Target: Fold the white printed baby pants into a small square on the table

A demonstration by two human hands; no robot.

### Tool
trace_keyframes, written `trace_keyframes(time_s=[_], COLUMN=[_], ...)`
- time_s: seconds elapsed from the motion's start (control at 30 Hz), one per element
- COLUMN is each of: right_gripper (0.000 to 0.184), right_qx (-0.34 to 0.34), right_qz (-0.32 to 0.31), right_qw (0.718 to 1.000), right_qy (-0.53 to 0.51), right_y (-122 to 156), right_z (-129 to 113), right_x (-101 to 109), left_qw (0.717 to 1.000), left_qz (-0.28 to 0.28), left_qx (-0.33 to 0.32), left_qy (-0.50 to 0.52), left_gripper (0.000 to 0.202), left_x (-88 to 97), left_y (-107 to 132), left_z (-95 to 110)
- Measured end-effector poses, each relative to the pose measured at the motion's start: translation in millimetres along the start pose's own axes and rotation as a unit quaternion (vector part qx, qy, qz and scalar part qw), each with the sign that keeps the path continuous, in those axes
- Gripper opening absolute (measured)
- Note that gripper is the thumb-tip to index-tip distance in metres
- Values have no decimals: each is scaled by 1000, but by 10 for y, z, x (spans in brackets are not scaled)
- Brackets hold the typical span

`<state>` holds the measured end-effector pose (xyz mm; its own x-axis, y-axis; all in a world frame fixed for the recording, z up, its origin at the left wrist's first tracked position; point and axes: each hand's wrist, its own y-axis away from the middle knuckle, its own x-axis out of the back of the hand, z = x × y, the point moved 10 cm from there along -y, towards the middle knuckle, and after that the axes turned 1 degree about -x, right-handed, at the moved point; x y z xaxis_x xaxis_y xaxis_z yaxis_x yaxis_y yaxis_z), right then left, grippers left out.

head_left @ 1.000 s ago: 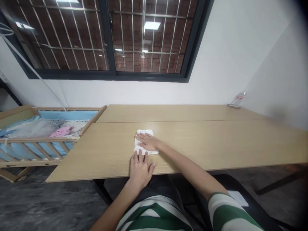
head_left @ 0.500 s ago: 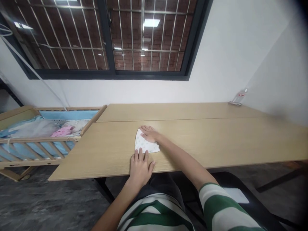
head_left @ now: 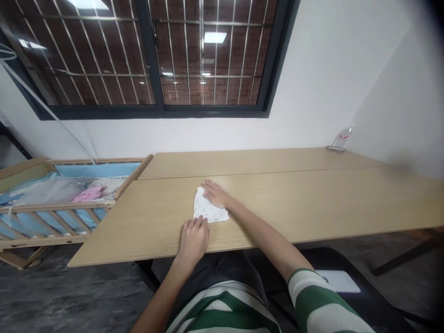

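Observation:
A small white cloth (head_left: 209, 210) with a faint print lies on the wooden table, its shape roughly a wedge with a curved left side. My right hand (head_left: 215, 193) rests flat over its upper right edge, fingers stretched toward the far left. At the cloth's near left corner, my left hand (head_left: 194, 237) has its fingers curled in and drawn together on the edge. The thumb of that hand is mostly hidden, so the exact grip on the corner is hard to see.
The pale wooden table (head_left: 294, 199) reaches far to the right, with a seam running along it. A clear bottle (head_left: 342, 138) lies at the back right corner. A wooden crib (head_left: 62, 222) with blue lining stands at the left. Behind me is a dark chair (head_left: 326, 259).
My left hand has shifted slightly left, and its spread fingers have curled in at the cloth's near left corner. My right hand stays flat on the cloth. The view has tilted slightly.

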<state>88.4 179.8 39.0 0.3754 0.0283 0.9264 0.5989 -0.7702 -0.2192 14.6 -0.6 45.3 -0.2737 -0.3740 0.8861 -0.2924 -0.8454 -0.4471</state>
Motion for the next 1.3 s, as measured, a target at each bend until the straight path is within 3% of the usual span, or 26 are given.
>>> trace_keyframes(time_s=[0.17,0.23,0.33,0.4,0.53,0.6,0.77,0.87,1.0,1.13,1.3], right_gripper=[53,44,30,32,69,78,53,37,29,27,35], right_qx=[9,11,24,32,32,26,48,45,14,-20,-63], right_qz=[100,111,71,26,-79,-110,-106,-85,-54,-20,11], right_qw=[995,994,997,998,996,993,989,985,973,963,947], right_qy=[11,3,-23,-36,-38,-40,-95,-142,-223,-269,-316], right_y=[198,335,563,728,1067,1219,1473,1516,1447,1300,1117], right_z=[-126,-191,-329,-429,-555,-586,-762,-799,-679,-517,-308], right_x=[350,457,511,501,390,356,441,504,525,511,463], left_qw=[997,995,991,991,991,986,954,927,899,913,923], left_qz=[-21,-23,-15,-4,-25,-50,-104,-131,-133,-131,-79], left_qx=[-33,-63,-104,-109,-88,-69,-11,9,31,40,73], left_qy=[61,73,82,73,95,143,282,351,416,384,369], left_gripper=[28,27,25,25,28,30,31,34,36,39,36], left_x=[-23,-25,-25,-24,-21,25,249,290,229,121,25], left_y=[-61,-66,-88,-125,-188,-183,-92,-46,-35,-62,-206], left_z=[-273,-313,-312,-314,-308,-315,-382,-404,-473,-540,-621])
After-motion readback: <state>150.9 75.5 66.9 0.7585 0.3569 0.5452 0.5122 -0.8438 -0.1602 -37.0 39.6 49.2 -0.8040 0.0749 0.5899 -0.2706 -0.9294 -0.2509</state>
